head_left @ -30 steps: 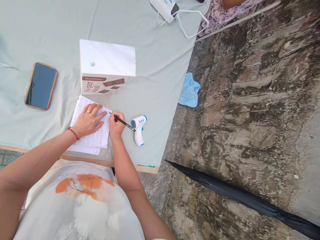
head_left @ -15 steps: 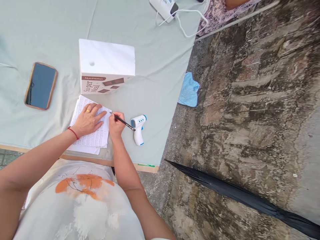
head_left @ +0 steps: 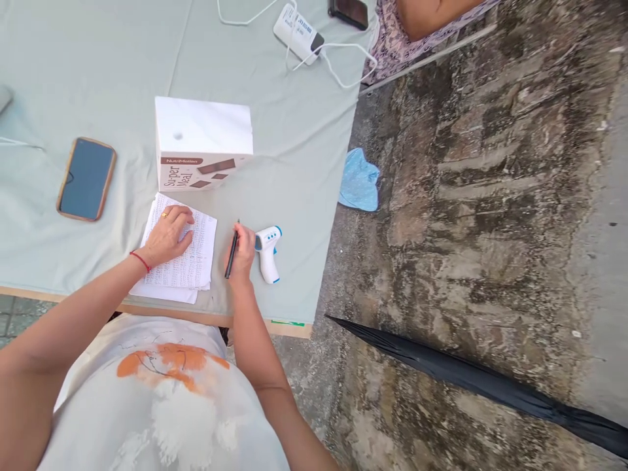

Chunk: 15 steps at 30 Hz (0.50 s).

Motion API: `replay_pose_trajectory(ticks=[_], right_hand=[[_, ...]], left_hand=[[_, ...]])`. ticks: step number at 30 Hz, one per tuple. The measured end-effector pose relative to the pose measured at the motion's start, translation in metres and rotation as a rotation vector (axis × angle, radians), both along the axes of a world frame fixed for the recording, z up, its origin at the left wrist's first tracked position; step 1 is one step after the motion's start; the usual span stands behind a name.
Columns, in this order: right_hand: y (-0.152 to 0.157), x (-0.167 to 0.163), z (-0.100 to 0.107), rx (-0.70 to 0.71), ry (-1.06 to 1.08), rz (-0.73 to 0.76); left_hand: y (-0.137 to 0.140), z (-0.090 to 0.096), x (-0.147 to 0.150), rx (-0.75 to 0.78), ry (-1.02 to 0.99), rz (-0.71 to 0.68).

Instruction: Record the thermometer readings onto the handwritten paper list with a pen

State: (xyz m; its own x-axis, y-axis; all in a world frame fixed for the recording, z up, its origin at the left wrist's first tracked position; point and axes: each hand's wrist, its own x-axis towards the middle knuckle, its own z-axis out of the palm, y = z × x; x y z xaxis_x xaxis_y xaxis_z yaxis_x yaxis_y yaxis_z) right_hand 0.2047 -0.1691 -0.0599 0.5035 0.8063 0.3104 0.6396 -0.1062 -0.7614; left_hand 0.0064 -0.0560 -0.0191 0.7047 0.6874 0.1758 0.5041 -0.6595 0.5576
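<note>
Cloth-covered table (head_left: 304, 163) beside rough, perhaps stone, floor (head_left: 490, 196).

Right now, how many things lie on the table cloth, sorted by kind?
Phones: 2
Boxes: 1
Paper stacks: 1
Thermometers: 1
Chargers: 1
Pens, held in the right hand: 1
Total: 7

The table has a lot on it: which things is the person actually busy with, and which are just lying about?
In use:
- left hand resting on the printed sheets
- right hand holding the pen

Lying about:
- thermometer gun, beside the right hand
- white box
- phone
- power strip
- blue cloth and black umbrella on the ground
</note>
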Motion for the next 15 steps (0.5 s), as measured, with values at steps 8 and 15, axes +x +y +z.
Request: replay_pose_trajectory(ticks=[8, 15], right_hand=[[-0.031, 0.018, -0.003, -0.219, -0.142, 0.124], [-0.036, 0.017, 0.002, -0.169, -0.128, 0.041]], left_hand=[[-0.046, 0.120, 0.004, -0.054, -0.021, -0.296], [-0.088, 0.246, -0.012, -0.284, -0.299, -0.705]])
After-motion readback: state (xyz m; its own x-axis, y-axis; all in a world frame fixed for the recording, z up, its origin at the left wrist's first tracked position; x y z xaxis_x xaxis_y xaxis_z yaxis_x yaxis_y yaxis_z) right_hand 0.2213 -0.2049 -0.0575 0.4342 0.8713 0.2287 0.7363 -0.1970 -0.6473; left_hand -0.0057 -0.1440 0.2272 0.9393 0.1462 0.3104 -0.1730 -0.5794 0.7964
